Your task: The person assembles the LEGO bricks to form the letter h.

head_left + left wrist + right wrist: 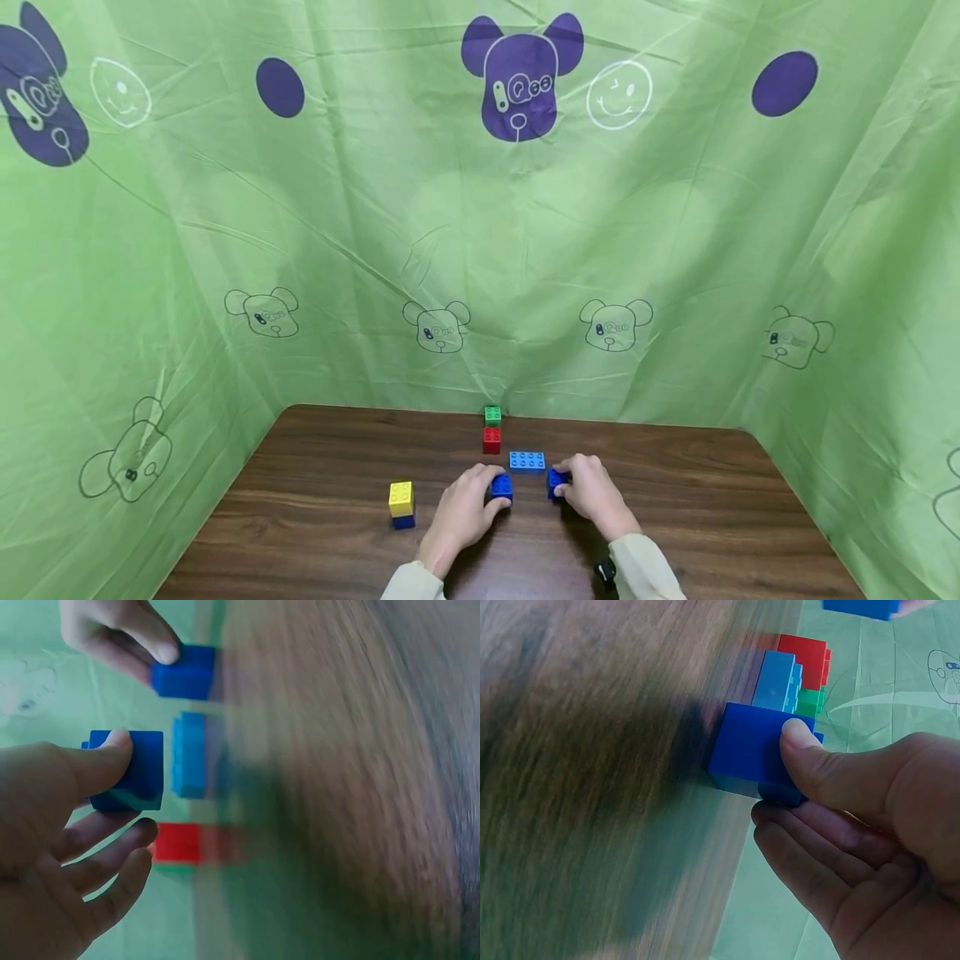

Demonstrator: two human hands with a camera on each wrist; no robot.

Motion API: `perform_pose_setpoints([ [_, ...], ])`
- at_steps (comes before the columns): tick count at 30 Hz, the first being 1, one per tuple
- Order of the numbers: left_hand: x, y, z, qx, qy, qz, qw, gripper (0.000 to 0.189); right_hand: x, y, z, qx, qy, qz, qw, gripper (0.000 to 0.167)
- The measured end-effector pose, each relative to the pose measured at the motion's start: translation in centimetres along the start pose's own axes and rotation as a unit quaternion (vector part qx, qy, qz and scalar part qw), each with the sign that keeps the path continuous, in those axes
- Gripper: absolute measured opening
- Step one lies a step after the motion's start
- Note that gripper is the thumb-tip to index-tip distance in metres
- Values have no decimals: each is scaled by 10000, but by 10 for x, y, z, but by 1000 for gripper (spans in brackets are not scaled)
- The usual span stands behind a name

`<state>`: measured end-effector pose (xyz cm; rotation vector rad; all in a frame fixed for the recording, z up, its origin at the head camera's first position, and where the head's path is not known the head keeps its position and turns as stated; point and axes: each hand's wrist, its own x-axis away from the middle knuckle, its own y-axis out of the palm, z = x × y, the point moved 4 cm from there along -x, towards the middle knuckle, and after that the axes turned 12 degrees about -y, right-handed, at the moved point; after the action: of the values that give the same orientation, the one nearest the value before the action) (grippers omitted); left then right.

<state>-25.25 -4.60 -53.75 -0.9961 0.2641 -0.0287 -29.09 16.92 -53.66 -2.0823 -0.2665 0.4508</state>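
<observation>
My left hand (pixel 463 507) pinches a dark blue toy brick (pixel 144 771) between thumb and fingers, its studs turned toward the palm in the left wrist view. Across from it, my right hand (pixel 594 492) grips a second dark blue brick (pixel 754 744), the thumb on one side and the fingers on the other. Between and just beyond the two hands lies a flat light blue brick (pixel 527 462) with two rows of studs. Behind that are a red brick (pixel 491 440) and a green brick (pixel 492 414), lined up toward the far edge.
A yellow brick (pixel 401 497) sits on top of a dark blue one (pixel 403 522), left of my left hand. The brown wooden table (pixel 315 467) meets a green printed curtain (pixel 525 250) at its back and sides.
</observation>
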Motion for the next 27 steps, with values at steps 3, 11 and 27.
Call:
perform_pose_setpoints([
  [3,8,-6,12,28,147,-172,9997,38,-1,0,0,26,-20,-19,10000,26],
  [11,31,-7,38,200,403,-1154,9923,32,-1,-1,0,125,-114,42,9998,26],
  [27,50,27,43,92,-97,-2156,9764,38,0,-2,-2,125,-142,136,9997,28],
])
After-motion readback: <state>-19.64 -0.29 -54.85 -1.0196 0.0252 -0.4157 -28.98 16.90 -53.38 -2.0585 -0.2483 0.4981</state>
